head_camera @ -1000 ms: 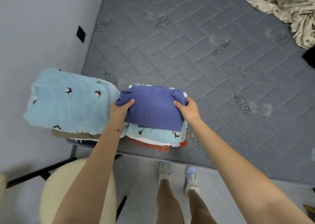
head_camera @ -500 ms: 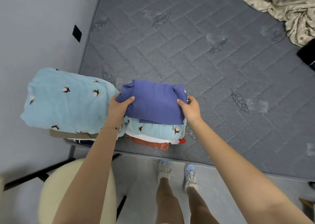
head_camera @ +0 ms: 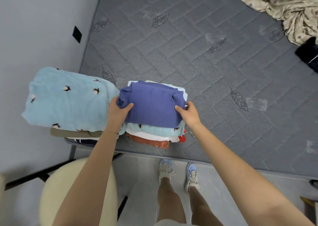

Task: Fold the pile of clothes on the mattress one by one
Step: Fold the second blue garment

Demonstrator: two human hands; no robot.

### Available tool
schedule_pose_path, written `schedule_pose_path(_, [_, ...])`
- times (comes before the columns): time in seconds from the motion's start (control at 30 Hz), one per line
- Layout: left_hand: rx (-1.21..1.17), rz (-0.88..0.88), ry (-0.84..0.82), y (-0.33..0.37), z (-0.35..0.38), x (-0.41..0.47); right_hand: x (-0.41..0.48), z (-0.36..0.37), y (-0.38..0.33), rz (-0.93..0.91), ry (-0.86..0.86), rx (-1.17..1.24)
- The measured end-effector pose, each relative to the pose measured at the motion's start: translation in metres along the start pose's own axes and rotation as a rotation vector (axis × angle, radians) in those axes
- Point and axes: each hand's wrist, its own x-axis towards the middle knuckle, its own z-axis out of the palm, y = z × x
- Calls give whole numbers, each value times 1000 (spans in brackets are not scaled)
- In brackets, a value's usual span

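Note:
A folded blue-purple garment (head_camera: pixel 153 105) lies on top of a stack of folded clothes (head_camera: pixel 154 134) near the mattress's front left corner. My left hand (head_camera: pixel 118 113) grips its left edge, thumb on top and fingers tucked beneath. My right hand (head_camera: pixel 188 113) holds its right edge the same way. Under it lie a light blue printed piece, a white one and a rust-orange one. To the left is a second stack topped by a large folded light blue bird-print garment (head_camera: pixel 67 100). Unfolded beige patterned cloth (head_camera: pixel 289 7) lies crumpled at the far right.
The grey quilted mattress (head_camera: pixel 189 45) spreads ahead. A dark garment (head_camera: pixel 308 51) lies at its right edge. A grey wall with a black plate (head_camera: pixel 77 34) stands on the left. A cream round stool (head_camera: pixel 56 191) sits below my left arm, by my feet.
Both hands have kept their hold on the blue-purple garment's edges, with only small shifts as it settles on the stack. The camera view moved slightly.

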Motion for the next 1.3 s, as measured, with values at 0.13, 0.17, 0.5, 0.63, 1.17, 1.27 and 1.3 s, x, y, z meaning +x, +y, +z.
schedule_pose_path(0.13, [105, 66, 116, 5, 7, -4, -5, 2, 0, -37, 28, -20])
schedule_pose_path(0.17, [153, 85, 157, 8, 8, -7, -6, 1, 0, -49, 39, -25])
schedule_pose_path(0.5, [701, 579, 177, 39, 32, -32, -16, -20, -2, -118, 47, -170])
schedule_pose_path(0.63, [920, 574, -108, 35, 53, -17, -14, -20, 0, -199, -31, -246])
schedule_pose_path(1.17, [1071, 343, -324, -10, 48, -20, 23, 18, 10, -129, -127, -625])
schedule_pose_path(1.27, [1055, 338, -310, -4, 47, -8, 34, 30, 14, -70, -139, -549])
schedule_pose_path(1.3, [1061, 355, -289, -2, 47, -5, 36, 32, 15, -63, -129, -514])
